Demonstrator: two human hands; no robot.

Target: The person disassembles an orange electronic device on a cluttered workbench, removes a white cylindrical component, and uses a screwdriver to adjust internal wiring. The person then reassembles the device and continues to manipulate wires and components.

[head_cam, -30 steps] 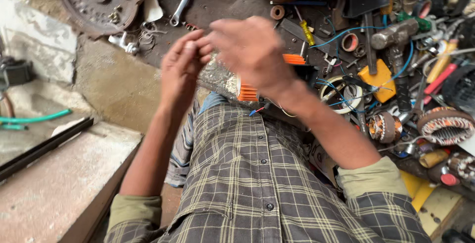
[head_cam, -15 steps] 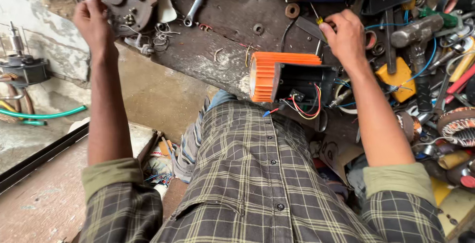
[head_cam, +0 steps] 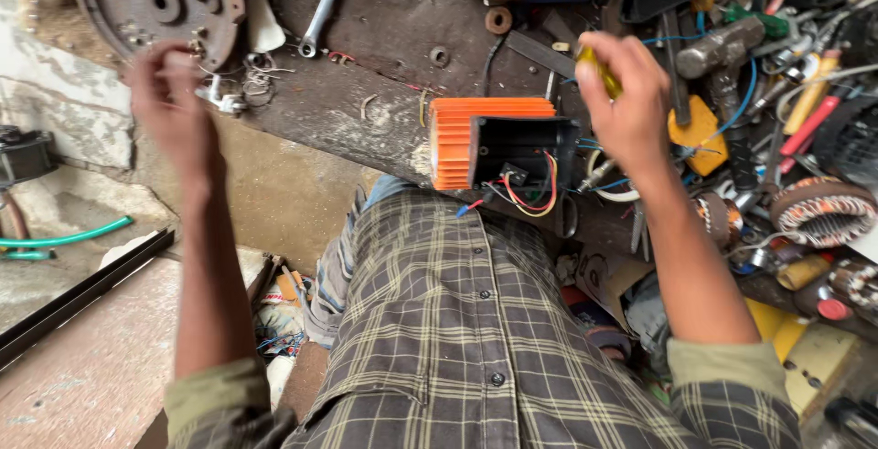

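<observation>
Care is advised: right hand (head_cam: 626,106), clamped on a yellow-handled tool (head_cam: 599,69) beside the orange finned box (head_cam: 476,138), should be steadied; left hand (head_cam: 169,101) closure cannot be told.

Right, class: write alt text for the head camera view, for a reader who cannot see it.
A person in a plaid shirt sits at a cluttered workbench, right hand gripping a yellow-handled tool above an orange finned box with loose coloured wires. The left hand reaches towards small metal parts beside a rusty round plate. Motor windings and hand tools crowd the right side.
</observation>
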